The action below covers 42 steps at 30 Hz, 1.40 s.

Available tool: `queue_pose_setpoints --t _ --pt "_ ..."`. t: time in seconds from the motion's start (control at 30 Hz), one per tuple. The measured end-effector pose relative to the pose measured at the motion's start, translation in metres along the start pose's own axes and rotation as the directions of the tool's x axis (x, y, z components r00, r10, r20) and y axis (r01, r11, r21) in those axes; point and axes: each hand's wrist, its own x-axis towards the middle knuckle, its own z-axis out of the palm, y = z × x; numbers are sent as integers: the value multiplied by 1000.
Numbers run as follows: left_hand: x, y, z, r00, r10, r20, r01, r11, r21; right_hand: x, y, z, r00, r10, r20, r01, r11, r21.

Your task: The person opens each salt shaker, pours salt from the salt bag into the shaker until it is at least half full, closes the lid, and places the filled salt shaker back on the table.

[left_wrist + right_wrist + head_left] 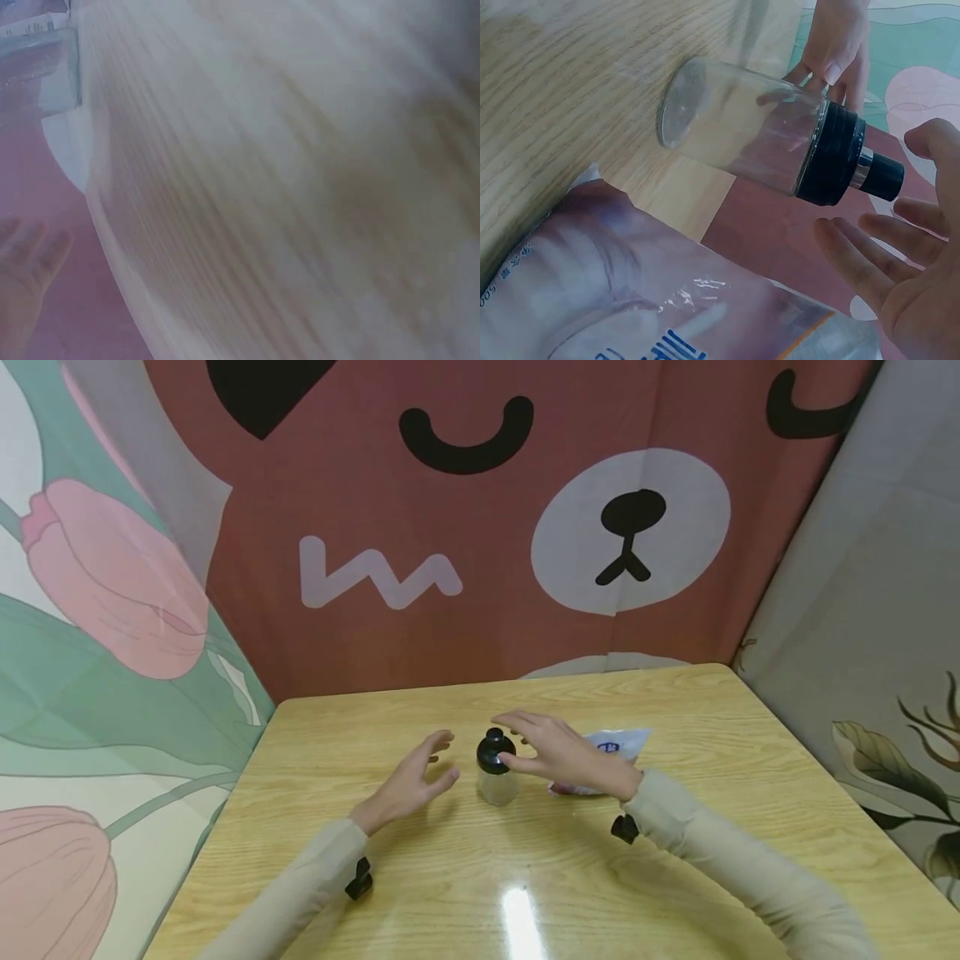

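Observation:
A clear glass bottle (498,787) with a black cap (836,154) and a small knob on top stands upright on the wooden table (420,893). Its glass looks see-through, with no visible contents. To its left, my left hand (408,787) hovers with fingers spread, apart from the bottle. My right hand (558,750) is at the bottle's right, fingers extended and thumb close to the cap; the right wrist view shows a gap between them. Behind my right forearm lies a printed plastic bag (630,277) with blue lettering, partly hidden in the head view.
A red cloth with a bear face (480,518) hangs behind the table's far edge. Flower-printed cloth (112,577) hangs on the left, and grey cloth with a plant print (847,635) on the right. Glare shows on the front of the tabletop.

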Motion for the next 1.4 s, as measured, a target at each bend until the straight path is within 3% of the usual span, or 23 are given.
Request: queue_pose_setpoints --t 0.7,1.4 --pt "8 11 11 993 -50 110 56 997 -53 4 -4 8 997 73 20 -73 997 7" --pt "19 21 21 982 -52 180 61 997 -49 6 -2 14 998 58 -34 -59 998 -13"
